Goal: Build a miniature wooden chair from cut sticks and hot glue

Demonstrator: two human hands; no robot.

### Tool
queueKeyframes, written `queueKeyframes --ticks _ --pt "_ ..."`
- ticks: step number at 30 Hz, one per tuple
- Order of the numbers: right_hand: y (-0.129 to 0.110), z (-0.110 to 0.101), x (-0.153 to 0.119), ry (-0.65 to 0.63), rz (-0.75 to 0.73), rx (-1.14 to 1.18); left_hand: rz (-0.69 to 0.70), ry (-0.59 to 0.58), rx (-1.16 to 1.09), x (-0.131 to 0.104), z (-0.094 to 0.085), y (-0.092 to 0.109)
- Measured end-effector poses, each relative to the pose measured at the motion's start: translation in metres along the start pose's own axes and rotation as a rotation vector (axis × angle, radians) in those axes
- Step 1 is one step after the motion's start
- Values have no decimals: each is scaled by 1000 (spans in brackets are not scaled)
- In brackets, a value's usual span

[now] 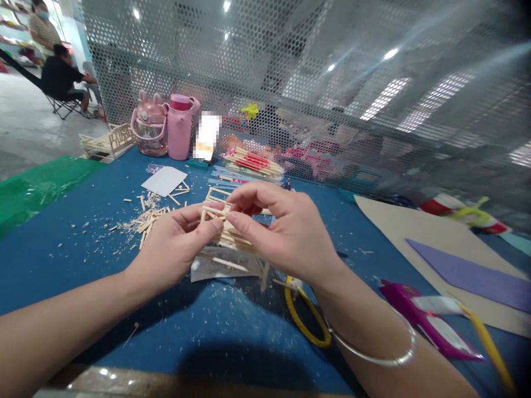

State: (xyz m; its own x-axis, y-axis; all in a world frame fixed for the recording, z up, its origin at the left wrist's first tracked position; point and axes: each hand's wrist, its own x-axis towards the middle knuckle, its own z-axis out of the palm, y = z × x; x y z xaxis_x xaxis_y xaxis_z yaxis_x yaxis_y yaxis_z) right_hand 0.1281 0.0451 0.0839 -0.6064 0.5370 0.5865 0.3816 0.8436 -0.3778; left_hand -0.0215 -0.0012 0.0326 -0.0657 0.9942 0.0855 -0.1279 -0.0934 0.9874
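Observation:
Both of my hands meet over the middle of a blue table, pinching a small frame of pale wooden sticks [213, 211]. My left hand [172, 240] grips its left side between thumb and fingers. The thumb and fingers of my right hand [286, 232] close on its right end, partly hiding it. Below them, loose sticks [230, 264] rest on a grey translucent sheet [203, 268]. Another stick frame [213, 193] lies just behind my fingers. Yellow-handled scissors [307, 315] lie by my right wrist, their blades mostly hidden.
Cut stick pieces [151, 221] and crumbs litter the table's left. Behind stand a pink bottle [180, 130], a clear-bodied bottle [150, 132] and a phone [207, 135] before a perforated metal screen [282, 66]. Purple tool [431, 318] and cardboard [385, 221] lie right. Two people are far left.

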Motion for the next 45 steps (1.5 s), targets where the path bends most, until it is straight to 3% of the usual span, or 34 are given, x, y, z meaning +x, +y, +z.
queueKeyframes --ticks 8,11,18,27,40,45 --pt "10 0 -1 -35 -282 -50 4 -10 9 1 -2 1" --pt "12 0 -1 -34 -318 -102 5 -23 -5 2 -3 -1" --pt "14 0 -1 -41 -309 -169 108 -154 -54 3 -10 -7" --pt "12 0 -1 -30 -233 -125 135 -221 -43 5 -13 -7" --pt "10 5 -2 6 -201 -117 27 -198 -342 4 -10 -14" --pt "9 7 -1 2 -212 -145 20 -139 -314 5 -9 -12"
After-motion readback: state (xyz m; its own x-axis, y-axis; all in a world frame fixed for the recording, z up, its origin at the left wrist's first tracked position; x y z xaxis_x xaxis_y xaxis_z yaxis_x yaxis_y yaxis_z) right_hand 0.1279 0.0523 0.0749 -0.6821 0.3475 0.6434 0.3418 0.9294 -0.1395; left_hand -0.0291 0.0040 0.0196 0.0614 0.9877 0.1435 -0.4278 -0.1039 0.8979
